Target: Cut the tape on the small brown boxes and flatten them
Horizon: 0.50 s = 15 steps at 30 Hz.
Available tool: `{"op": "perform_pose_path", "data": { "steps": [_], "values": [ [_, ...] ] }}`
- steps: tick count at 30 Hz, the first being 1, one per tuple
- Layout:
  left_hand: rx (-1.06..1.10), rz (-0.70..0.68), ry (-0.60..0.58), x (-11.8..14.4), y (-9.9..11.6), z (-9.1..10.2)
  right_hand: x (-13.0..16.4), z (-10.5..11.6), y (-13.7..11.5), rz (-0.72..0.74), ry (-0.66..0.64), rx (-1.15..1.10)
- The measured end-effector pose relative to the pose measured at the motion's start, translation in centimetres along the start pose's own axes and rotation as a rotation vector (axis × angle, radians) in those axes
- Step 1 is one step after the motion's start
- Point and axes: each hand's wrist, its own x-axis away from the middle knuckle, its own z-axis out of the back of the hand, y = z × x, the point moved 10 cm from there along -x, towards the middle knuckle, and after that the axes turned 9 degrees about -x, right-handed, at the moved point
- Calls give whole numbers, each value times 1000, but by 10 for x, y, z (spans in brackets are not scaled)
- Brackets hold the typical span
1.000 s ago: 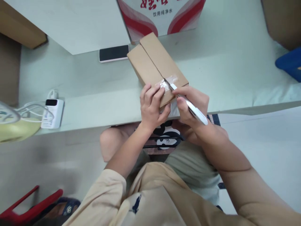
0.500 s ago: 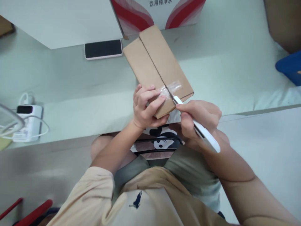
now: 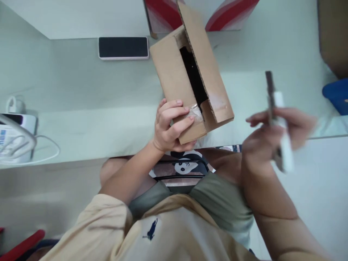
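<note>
The left hand grips the near corner of a brown cardboard box, fingers over torn clear tape. Its flaps stand parted along a dark central slit, the right one lifted. Off to the right, well apart, the blurred right hand clasps a white utility knife, blade up.

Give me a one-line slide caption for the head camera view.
Left hand grips a cardboard box with flaps parted; right hand holds a white utility knife off to the side.
</note>
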Motion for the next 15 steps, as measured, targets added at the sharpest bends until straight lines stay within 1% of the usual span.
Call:
{"op": "perform_pose_path", "data": {
  "steps": [1, 3, 4, 6, 7, 9, 12, 15],
  "values": [
    [11, -19, 43, 0, -1, 7, -2, -10, 13, -18, -64, 72],
    [27, -61, 158, -1, -1, 25, 2, -40, 48, -117, -336, 237],
    [39, -56, 192, -1, -4, 33, 6, -51, 65, -149, -436, 312],
    [71, 8, 213, -1, -15, 42, 16, -62, 93, -220, -547, 452],
    [87, 47, 210, 1, -21, 45, 20, -63, 105, -264, -570, 512],
    [108, 107, 185, 6, -33, 48, 27, -64, 119, -338, -578, 604],
    [108, 232, 116, 19, -57, 47, 32, -63, 127, -415, -558, 692],
    [136, 435, 27, 33, -86, 39, 35, -62, 132, -469, -544, 720]
  ]
}}
